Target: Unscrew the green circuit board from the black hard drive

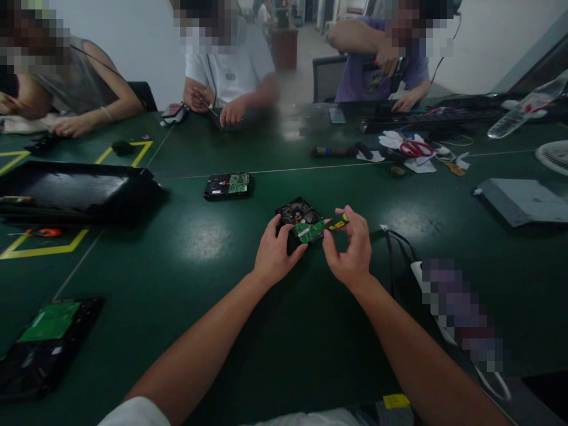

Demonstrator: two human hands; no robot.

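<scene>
A hard drive (298,211) with a green circuit board (309,231) on its near side lies in front of me on the green table. My left hand (276,250) grips its left and near edges between thumb and fingers. In my right hand (351,249) is a yellow and black screwdriver (338,224), pinched at the handle and tilted, its front end at the drive's right side. The screwdriver's tip is too small to make out against the board.
Another hard drive (228,185) lies farther back, and a third drive (48,340) at the lower left. A black tray-like casing (80,188) stands left, a grey metal box (523,201) right. A power strip (437,307) with a cord is near my right arm. Several people sit opposite.
</scene>
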